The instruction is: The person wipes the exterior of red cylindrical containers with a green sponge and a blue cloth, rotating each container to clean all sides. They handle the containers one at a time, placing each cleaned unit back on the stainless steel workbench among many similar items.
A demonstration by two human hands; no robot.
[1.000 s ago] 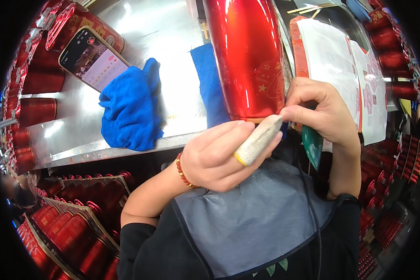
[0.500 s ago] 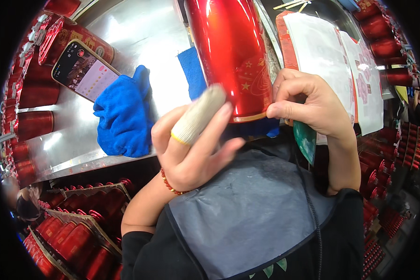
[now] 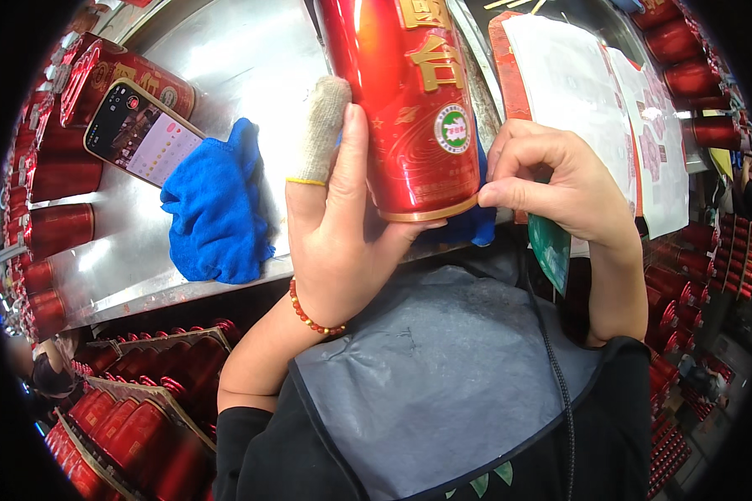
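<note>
A shiny red canister (image 3: pixel 393 100) with gold raised lettering and a round green-and-white emblem lies in front of me, its gold-rimmed end towards me. My left hand (image 3: pixel 334 221) grips its left side, fingers stretched along the wall and thumb at the near rim. One finger wears a cream knitted finger cover (image 3: pixel 319 129). At the canister's right near edge, my right hand (image 3: pixel 564 179) is closed, thumb and fingertips by the rim. From its palm hangs a green, pointed flat scraper-like piece (image 3: pixel 550 250). Blue cloth shows beneath the canister.
On the metal worktop (image 3: pixel 234 50), a crumpled blue cloth (image 3: pixel 213 213) lies at left, with a phone (image 3: pixel 142 134) propped above it. White printed sheets (image 3: pixel 556 83) lie at right. More red canisters (image 3: pixel 121 434) fill racks on both sides and below the bench.
The canister has turned, bringing its gold lettering and emblem into view. My left hand has swung from over its near end to its left side. My right hand has hardly moved.
</note>
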